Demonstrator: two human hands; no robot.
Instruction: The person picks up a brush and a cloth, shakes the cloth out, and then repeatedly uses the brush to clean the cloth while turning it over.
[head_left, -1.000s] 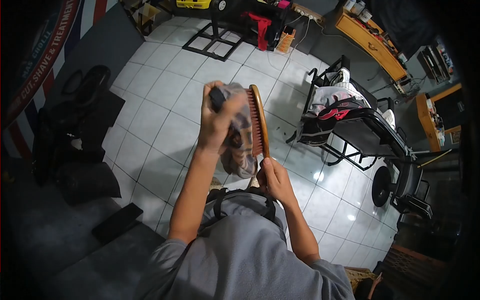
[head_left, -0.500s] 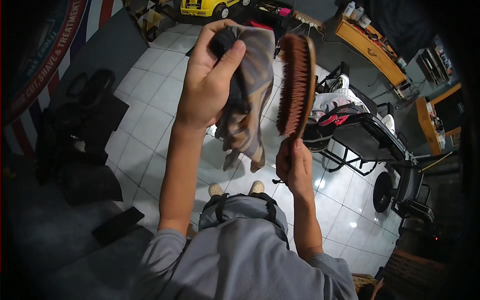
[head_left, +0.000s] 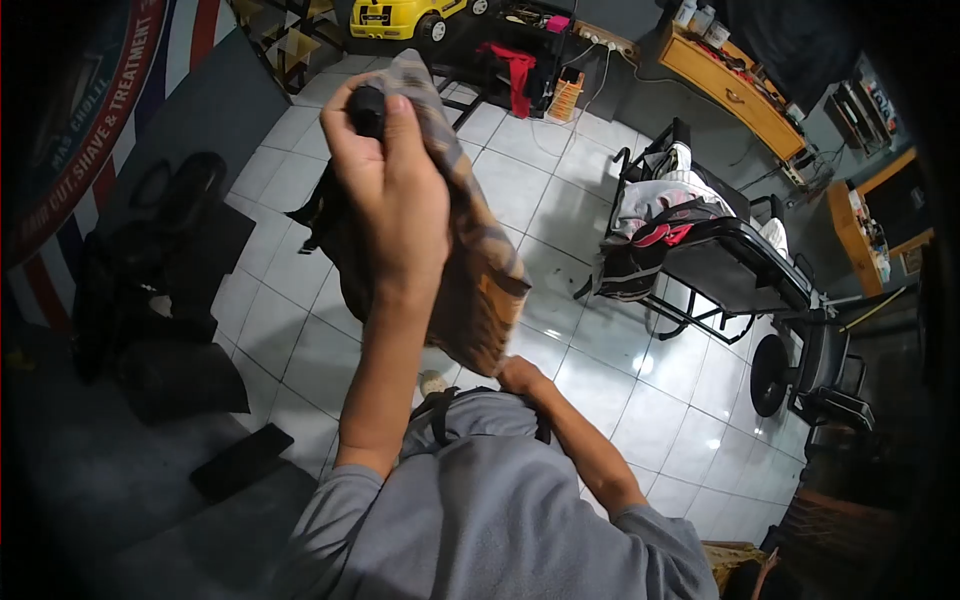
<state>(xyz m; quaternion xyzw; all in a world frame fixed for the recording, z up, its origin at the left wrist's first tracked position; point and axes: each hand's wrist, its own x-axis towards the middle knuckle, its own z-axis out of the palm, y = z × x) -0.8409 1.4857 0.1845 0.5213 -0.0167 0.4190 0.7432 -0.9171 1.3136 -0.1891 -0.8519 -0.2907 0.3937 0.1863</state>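
My left hand (head_left: 395, 190) is raised, its fingers and thumb closed on the upper end of a camouflage-patterned cloth (head_left: 490, 270). A dark bunched piece shows between thumb and fingers. The cloth hangs down in brown, tan and grey, and darker material spreads out to the left behind my wrist. At the cloth's lower corner is my right hand (head_left: 522, 375), closed, with its fingers partly hidden. The wooden brush with brown bristles, seen in this hand half a second ago, is now out of sight, apparently behind the cloth.
A black-framed chair (head_left: 735, 255) with clothes on it stands to the right on the white tiled floor (head_left: 560, 250). Beyond it is a wooden drawer shelf (head_left: 735, 95) with bottles. At the back are a yellow toy car (head_left: 405, 20) and a red cloth (head_left: 518, 75).
My right hand has swung down and left, taking the brush out of view. The cloth has turned and stretched out lower, while my left hand has shifted slightly left.
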